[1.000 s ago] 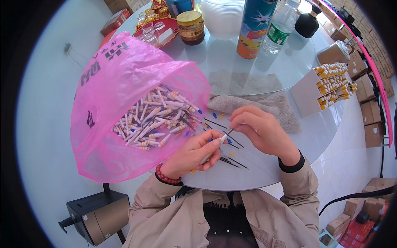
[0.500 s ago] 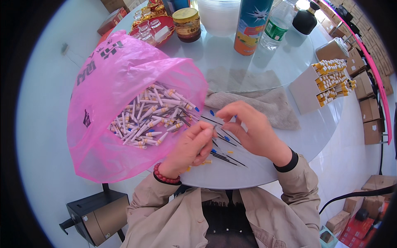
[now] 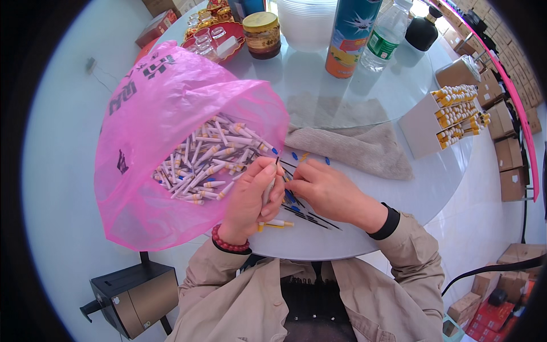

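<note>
My left hand [image 3: 254,191] is closed round a slim pale pen barrel [image 3: 266,192], with a dark thin tip poking out at its top. Beside it, my right hand [image 3: 327,191] has its fingers bent together low over thin black refills [image 3: 310,217] and small blue pieces [image 3: 294,210]; whatever it pinches is hidden. A pink plastic bag [image 3: 137,188] lies open to the left, showing many white pen barrels [image 3: 213,151] with yellow bands. Yellow-and-white pen parts [image 3: 278,224] rest near my left wrist. Beyond my right hand lie more blue pieces [image 3: 327,161].
A folded grey cloth [image 3: 364,151] lies ahead. To the right stands a white box [image 3: 419,134] of yellow-and-white pens. Along the back are a jar [image 3: 262,37], stacked plastic bowls [image 3: 307,25], a tall can [image 3: 350,43], a bottle [image 3: 384,43] and a red tray [image 3: 233,51].
My right hand has moved down and left to the refills, its fingers drawing together. My left hand has turned, so the barrel's dark tip now points up. Small pieces beyond are uncovered.
</note>
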The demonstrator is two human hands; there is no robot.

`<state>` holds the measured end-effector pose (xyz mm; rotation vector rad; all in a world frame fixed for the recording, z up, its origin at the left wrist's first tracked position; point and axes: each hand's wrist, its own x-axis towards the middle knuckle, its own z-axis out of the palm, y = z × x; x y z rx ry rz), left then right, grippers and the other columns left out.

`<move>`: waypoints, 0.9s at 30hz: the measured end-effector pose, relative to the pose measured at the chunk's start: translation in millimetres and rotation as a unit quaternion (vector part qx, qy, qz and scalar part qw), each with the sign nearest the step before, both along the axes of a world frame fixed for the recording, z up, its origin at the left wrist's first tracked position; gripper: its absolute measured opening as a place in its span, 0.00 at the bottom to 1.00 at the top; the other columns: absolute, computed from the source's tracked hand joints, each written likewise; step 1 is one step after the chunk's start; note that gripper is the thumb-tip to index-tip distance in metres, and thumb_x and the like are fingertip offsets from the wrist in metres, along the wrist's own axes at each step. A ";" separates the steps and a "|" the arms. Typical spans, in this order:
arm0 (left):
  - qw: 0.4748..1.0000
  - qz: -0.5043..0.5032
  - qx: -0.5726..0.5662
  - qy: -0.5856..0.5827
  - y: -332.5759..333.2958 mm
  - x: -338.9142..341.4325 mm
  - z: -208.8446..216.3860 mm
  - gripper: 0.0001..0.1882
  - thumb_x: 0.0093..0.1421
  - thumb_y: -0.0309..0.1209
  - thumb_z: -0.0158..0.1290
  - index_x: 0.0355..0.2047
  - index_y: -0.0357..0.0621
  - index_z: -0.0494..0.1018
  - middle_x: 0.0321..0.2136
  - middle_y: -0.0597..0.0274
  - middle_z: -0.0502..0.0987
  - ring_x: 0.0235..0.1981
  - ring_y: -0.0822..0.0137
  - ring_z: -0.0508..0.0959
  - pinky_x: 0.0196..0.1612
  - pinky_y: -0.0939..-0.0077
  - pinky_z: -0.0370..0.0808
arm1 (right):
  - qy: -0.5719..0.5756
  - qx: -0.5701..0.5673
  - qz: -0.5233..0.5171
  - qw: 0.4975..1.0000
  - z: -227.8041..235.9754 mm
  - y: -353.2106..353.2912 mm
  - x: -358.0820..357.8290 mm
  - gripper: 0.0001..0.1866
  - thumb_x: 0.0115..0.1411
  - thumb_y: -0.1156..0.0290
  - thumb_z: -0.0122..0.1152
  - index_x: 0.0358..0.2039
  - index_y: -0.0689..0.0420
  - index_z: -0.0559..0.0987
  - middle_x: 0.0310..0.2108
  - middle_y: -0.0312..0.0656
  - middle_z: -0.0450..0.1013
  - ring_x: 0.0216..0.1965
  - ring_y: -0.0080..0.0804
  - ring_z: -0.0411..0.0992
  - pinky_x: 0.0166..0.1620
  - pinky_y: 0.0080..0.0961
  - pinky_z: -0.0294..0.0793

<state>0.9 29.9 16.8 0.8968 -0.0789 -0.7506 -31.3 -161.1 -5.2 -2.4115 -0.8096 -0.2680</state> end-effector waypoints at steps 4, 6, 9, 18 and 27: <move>1.000 -0.009 0.006 -0.002 0.2 0.1 -1.0 0.09 0.70 0.36 0.39 0.38 0.47 0.66 0.18 0.69 0.63 0.09 0.82 0.57 0.10 0.87 0.52 | 0.015 0.012 -0.020 1.000 -0.5 1.3 -0.9 0.05 0.50 0.76 0.56 0.30 0.57 0.77 0.29 0.40 0.68 0.37 0.39 0.68 0.39 0.32 0.71; 1.000 -0.011 0.002 -0.005 0.3 0.0 -1.6 0.09 0.70 0.36 0.39 0.38 0.47 0.66 0.18 0.69 0.63 0.09 0.82 0.57 0.10 0.87 0.52 | 0.034 0.002 -0.018 0.999 -0.1 0.4 -2.4 0.04 0.50 0.75 0.56 0.29 0.57 0.76 0.29 0.40 0.68 0.36 0.39 0.68 0.39 0.33 0.70; 1.000 -0.018 0.007 0.000 0.9 0.2 -2.0 0.09 0.70 0.36 0.39 0.38 0.47 0.66 0.18 0.70 0.63 0.10 0.82 0.57 0.10 0.88 0.52 | 0.057 -0.010 -0.018 0.998 0.4 -0.8 -3.7 0.03 0.51 0.75 0.55 0.28 0.57 0.74 0.29 0.40 0.68 0.36 0.39 0.68 0.38 0.33 0.70; 0.999 -0.023 0.024 0.005 -1.3 0.2 -2.3 0.09 0.70 0.36 0.39 0.37 0.47 0.66 0.18 0.70 0.63 0.10 0.82 0.57 0.10 0.88 0.52 | -0.035 0.010 -0.018 0.999 15.2 3.4 -4.6 0.05 0.54 0.76 0.55 0.32 0.59 0.74 0.27 0.40 0.68 0.34 0.34 0.70 0.35 0.26 0.72; 0.993 -0.089 0.076 -0.019 -5.4 -5.4 -2.6 0.09 0.69 0.36 0.40 0.38 0.46 0.66 0.16 0.70 0.63 0.10 0.82 0.57 0.11 0.86 0.52 | 0.266 0.543 -0.054 0.794 35.1 -15.0 6.0 0.06 0.64 0.73 0.55 0.39 0.61 0.74 0.31 0.33 0.71 0.32 0.16 0.69 0.35 0.15 0.71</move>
